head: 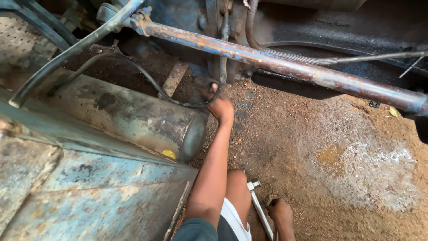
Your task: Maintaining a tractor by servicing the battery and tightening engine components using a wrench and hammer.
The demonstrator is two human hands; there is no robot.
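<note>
My left hand (220, 107) reaches forward under a vehicle, arm stretched out from the bottom of the view. Its fingers curl around a dark greasy fitting (213, 85) at the foot of a vertical rod (223, 58), where a black hose (147, 76) ends. What the fingers grip is partly hidden by the hand. My right hand is out of view. A silver wrench-like tool (259, 206) lies on the dirt between my bent knee (237, 183) and my bare foot (281, 215).
A rusty blue-painted pipe (285, 66) crosses overhead from upper left to right. A grimy cylindrical tank (133, 117) and a worn blue metal panel (89, 192) fill the left. Brown dirt ground (339, 156) with a pale patch lies to the right.
</note>
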